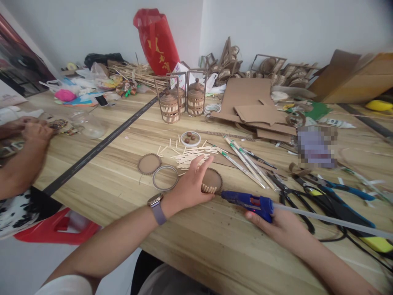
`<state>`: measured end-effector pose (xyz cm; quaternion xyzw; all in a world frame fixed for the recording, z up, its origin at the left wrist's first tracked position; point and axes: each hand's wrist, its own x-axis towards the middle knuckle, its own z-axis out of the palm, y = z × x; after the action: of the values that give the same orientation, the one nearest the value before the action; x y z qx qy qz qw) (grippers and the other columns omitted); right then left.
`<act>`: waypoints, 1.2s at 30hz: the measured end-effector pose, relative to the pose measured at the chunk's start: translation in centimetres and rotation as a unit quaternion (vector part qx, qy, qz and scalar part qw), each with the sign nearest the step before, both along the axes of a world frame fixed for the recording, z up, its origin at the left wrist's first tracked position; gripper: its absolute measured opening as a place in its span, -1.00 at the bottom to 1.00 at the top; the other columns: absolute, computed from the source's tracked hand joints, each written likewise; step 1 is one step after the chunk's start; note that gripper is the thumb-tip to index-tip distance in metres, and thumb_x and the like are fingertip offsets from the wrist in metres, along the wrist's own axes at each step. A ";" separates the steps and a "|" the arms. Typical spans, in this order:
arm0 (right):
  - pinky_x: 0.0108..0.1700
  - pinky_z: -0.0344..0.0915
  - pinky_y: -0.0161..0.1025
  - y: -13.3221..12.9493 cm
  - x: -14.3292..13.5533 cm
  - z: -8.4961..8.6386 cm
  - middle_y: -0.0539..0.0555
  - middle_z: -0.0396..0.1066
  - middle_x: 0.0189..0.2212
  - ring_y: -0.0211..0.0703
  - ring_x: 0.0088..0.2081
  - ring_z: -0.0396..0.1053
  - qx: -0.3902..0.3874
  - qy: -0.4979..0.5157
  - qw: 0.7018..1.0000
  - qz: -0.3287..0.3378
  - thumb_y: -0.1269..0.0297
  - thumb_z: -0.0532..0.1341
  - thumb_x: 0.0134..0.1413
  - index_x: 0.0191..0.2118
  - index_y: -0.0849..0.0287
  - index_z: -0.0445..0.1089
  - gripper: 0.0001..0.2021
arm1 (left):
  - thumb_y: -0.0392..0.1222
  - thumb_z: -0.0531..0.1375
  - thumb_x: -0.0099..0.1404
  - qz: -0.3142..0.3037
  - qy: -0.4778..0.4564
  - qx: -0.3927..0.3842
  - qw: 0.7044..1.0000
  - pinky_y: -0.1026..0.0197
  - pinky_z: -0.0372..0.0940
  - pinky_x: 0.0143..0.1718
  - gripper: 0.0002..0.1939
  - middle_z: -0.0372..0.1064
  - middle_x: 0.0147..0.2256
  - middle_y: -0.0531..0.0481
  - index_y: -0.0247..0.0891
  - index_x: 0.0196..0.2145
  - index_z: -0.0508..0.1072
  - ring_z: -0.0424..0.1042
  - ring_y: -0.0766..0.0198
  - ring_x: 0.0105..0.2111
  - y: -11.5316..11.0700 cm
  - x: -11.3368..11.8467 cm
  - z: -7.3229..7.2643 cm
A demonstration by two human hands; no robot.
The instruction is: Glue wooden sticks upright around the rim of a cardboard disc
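Observation:
A blue hot glue gun [250,203] is in the grip of my right hand [284,225], with a long glue stick trailing out of its back. Its nozzle points left, close to a round cardboard base [214,179] with a dark rim. Short pale sticks [208,189] stand in a row along the base's near edge. My left hand [192,186] lies against the left side of this base, thumb along the near edge and other fingers spread and raised. Beyond it is a pile of loose short sticks [192,157]. Another cardboard disc [149,164] and a ring [154,180] lie to the left.
Finished small lidded baskets [169,108] stand farther back. A tape roll [199,140] encircles brown beads. Packaged sticks [245,162], scissors [287,192], pliers [346,188] and cardboard sheets [245,96] lie to the right. A co-worker's hands [38,129] work at the far left.

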<state>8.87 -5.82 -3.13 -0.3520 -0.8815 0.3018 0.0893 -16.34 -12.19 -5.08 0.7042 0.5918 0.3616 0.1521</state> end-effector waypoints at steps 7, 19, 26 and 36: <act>-0.37 0.41 -0.17 0.0 0.0 -0.1 0.09 0.55 -0.46 -0.01 -0.41 0.48 0.007 0.000 1.000 0.002 -0.04 0.05 0.14 -0.40 0.15 0.49 -0.59 | -0.29 0.39 -0.03 0.002 0.014 0.004 1.000 -0.23 0.01 0.27 0.15 -0.22 0.31 -0.24 -0.03 0.33 -0.26 -0.13 -0.12 0.32 0.1 0.0 -0.1; -0.42 0.39 -0.15 0.8 0.5 0.5 0.12 0.52 -0.47 0.00 -0.42 0.44 -0.017 0.054 0.995 -0.082 -0.20 0.08 0.06 -0.35 0.11 0.49 -0.53 | -0.26 0.40 -0.02 0.000 0.001 -0.013 1.000 -0.26 0.07 0.23 0.16 -0.25 0.31 -0.24 0.01 0.32 -0.25 -0.06 -0.18 0.29 0.0 0.0 -0.1; -0.43 0.35 -0.26 1.6 1.5 2.0 0.14 0.51 -0.44 -0.19 -0.49 0.41 -0.369 -0.026 0.927 0.062 -0.30 0.08 0.04 -0.39 0.22 0.46 -0.41 | -0.28 0.41 -0.03 0.003 0.014 -0.010 1.000 -0.24 0.03 0.25 0.17 -0.23 0.31 -0.25 0.00 0.32 -0.26 -0.09 -0.16 0.31 0.0 0.0 -0.2; -0.56 0.16 -0.26 2.0 0.9 3.3 0.05 0.45 -0.62 -0.10 -0.58 0.37 0.095 -0.152 0.983 -0.035 -0.20 0.05 0.11 -0.49 0.05 0.45 -0.53 | -0.29 0.40 -0.02 0.001 0.013 -0.017 1.000 -0.22 0.00 0.27 0.14 -0.21 0.30 -0.27 -0.05 0.32 -0.22 -0.11 -0.14 0.32 0.0 0.1 0.1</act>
<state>9.72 -3.85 0.18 -0.4147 -0.8964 0.1565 -0.0018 -16.26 -12.22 -4.97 0.7055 0.6006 0.3424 0.1558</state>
